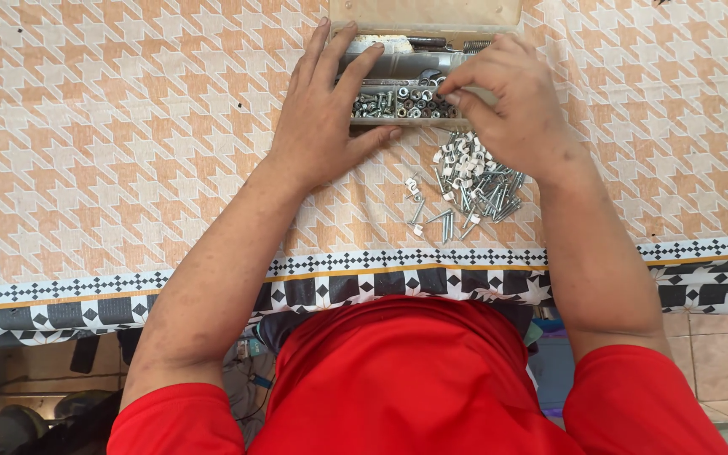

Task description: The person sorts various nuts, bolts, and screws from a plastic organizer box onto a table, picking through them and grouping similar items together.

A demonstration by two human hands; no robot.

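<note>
My left hand (323,114) lies flat and spread on the near left part of the parts box (398,80), fingers reaching over its rim and thumb pressed along its front edge, pinning it rather than gripping it. My right hand (503,101) is bunched over the nut compartment (398,103), thumb and forefinger pinched together at its right end; I think there is a small nut between them, but my knuckles hide it and I cannot be sure.

The risks as I see them: a piece this small could slip from the pinch and fall among the pile of screws and white clips (469,181) just beneath my right wrist. That wrist hangs so close over the pile that a careless drag could scatter it toward the table's front edge. If my left hand eased off, the light box could skid on the tablecloth (128,126).

As for packaging, the box is a shallow tan plastic tray with dividers, its hinged lid (425,12) folded back at the far side. I see no label or sign on it.
</note>
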